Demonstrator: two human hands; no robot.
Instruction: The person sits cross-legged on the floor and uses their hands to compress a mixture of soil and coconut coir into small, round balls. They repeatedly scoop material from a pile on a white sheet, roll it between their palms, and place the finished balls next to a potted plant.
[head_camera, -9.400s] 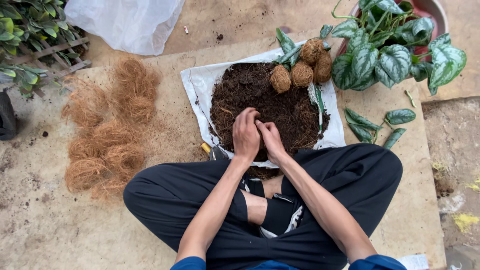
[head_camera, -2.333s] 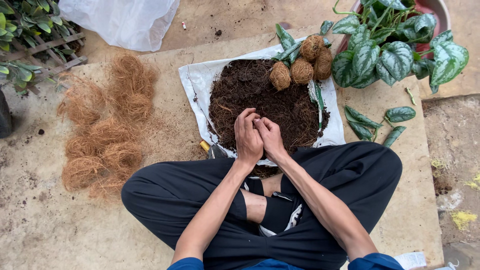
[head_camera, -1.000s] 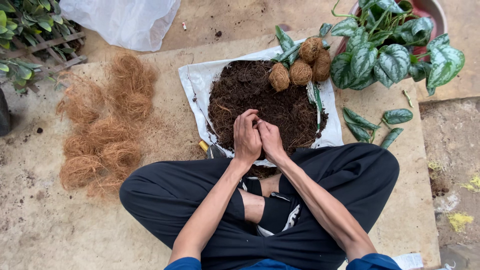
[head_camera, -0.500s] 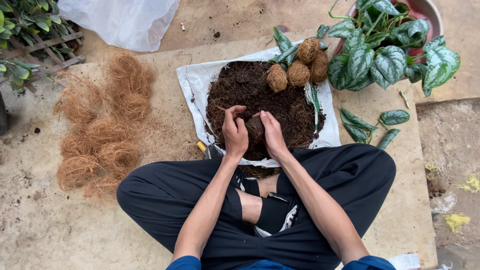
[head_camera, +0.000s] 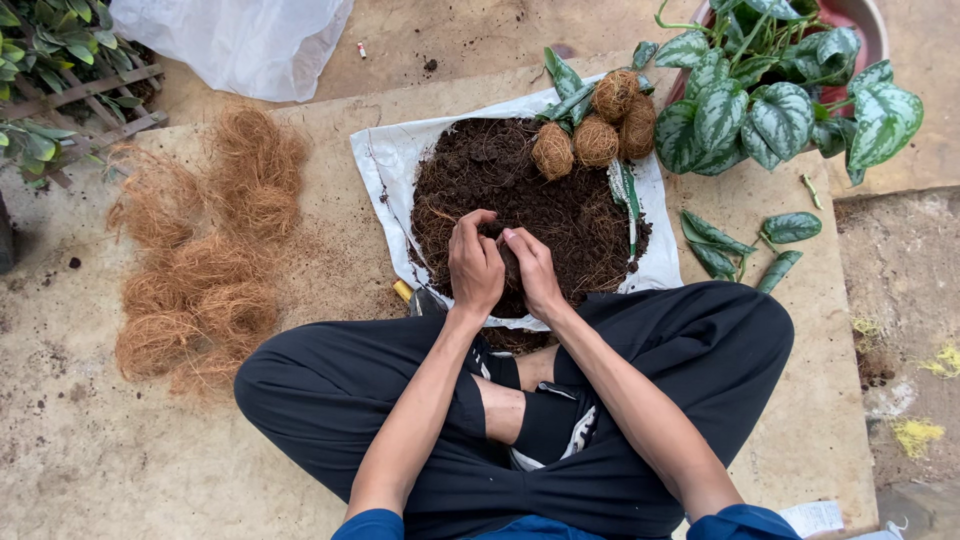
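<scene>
- Pressing together at the centre of the frame, the left hand (head_camera: 474, 264) and right hand (head_camera: 533, 270) cup a dark clump of soil (head_camera: 509, 268) between them, fingers curled closed around it.
- The clump sits over the near edge of the soil heap (head_camera: 560, 205) on a white sheet (head_camera: 385, 160).
- Three fibre-wrapped balls (head_camera: 594, 140) lie at the heap's upper edge.
- Loose coconut fibre (head_camera: 200, 260) lies at the left; a leafy potted plant (head_camera: 770, 90) stands upper right.

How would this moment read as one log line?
left hand: cupping soil clump | right hand: pressing same clump | below: soil pile on white sheet
</scene>
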